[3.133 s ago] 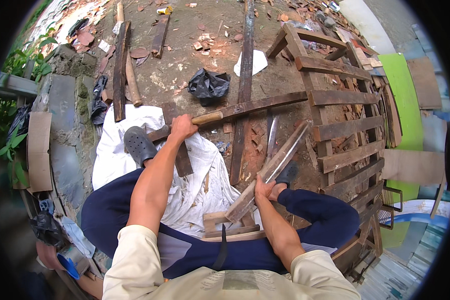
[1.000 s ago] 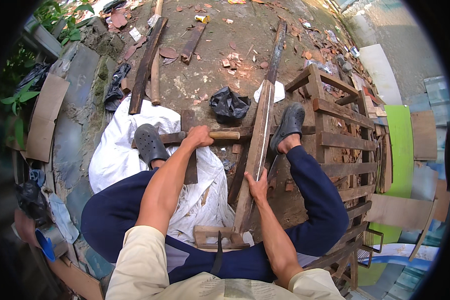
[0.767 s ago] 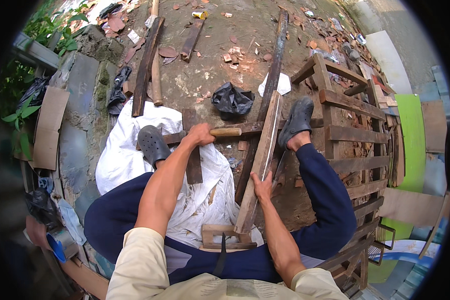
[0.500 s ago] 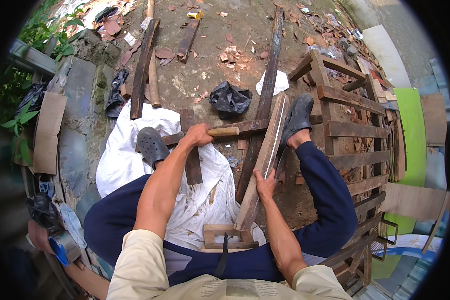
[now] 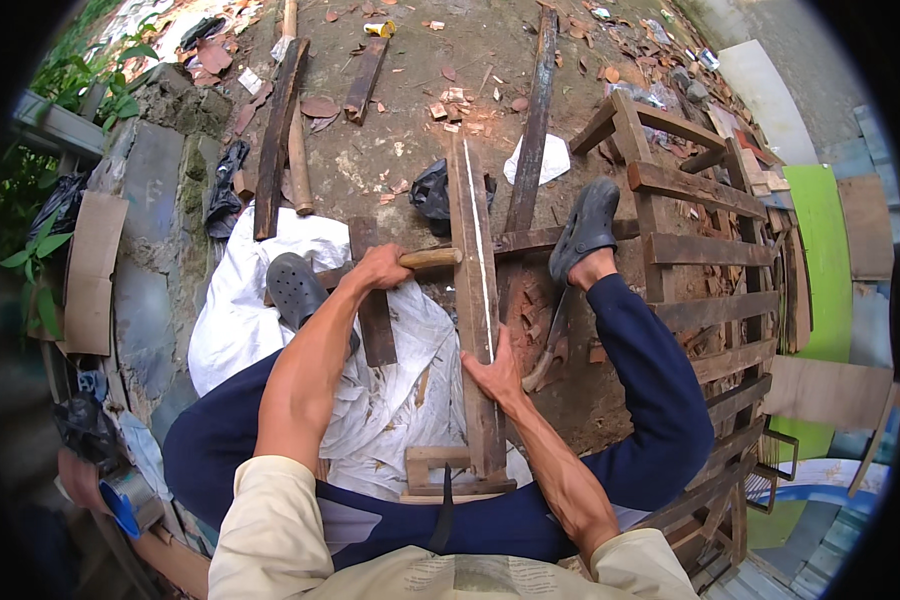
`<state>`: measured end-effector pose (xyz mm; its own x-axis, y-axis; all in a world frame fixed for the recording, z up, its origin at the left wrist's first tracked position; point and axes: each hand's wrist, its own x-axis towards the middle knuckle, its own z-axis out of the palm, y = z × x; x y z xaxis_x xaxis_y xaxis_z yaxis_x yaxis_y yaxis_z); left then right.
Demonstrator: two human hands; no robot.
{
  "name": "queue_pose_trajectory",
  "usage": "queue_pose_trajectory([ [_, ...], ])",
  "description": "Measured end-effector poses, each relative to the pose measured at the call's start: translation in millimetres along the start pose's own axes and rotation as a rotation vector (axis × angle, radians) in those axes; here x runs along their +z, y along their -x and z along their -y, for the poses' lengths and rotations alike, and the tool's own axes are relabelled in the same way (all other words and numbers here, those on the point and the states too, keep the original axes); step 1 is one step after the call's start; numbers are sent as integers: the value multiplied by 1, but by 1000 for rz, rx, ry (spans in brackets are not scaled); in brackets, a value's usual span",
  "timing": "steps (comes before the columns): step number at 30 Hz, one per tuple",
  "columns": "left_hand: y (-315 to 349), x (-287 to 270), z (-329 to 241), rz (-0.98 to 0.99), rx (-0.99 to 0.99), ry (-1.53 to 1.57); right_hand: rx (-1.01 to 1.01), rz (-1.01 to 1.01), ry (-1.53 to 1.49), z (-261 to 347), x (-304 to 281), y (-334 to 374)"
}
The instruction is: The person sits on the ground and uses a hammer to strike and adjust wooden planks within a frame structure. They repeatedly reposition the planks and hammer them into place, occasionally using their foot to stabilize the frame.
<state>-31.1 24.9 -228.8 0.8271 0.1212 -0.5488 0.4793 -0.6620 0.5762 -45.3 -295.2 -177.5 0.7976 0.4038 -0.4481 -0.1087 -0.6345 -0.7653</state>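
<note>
While wrapping the left hand [image 5: 380, 267] around a pale wooden handle [image 5: 432, 259], gripping a long white-streaked plank [image 5: 473, 230] with the right hand [image 5: 497, 368] along its right edge. Holding the plank lengthwise between the bent legs [image 5: 642, 400], overlapping a small wooden frame [image 5: 417, 470] with its lower end and partly hiding a black plastic bag [image 5: 430, 195] behind its upper half. Pointing the handle's tip toward the plank's left edge, just beside it.
</note>
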Motion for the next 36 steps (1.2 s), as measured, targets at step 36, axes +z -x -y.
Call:
queue_pose_trajectory([
  [36, 10, -16, 6, 52, 4, 131, 141, -88, -67, -19, 5, -11],
])
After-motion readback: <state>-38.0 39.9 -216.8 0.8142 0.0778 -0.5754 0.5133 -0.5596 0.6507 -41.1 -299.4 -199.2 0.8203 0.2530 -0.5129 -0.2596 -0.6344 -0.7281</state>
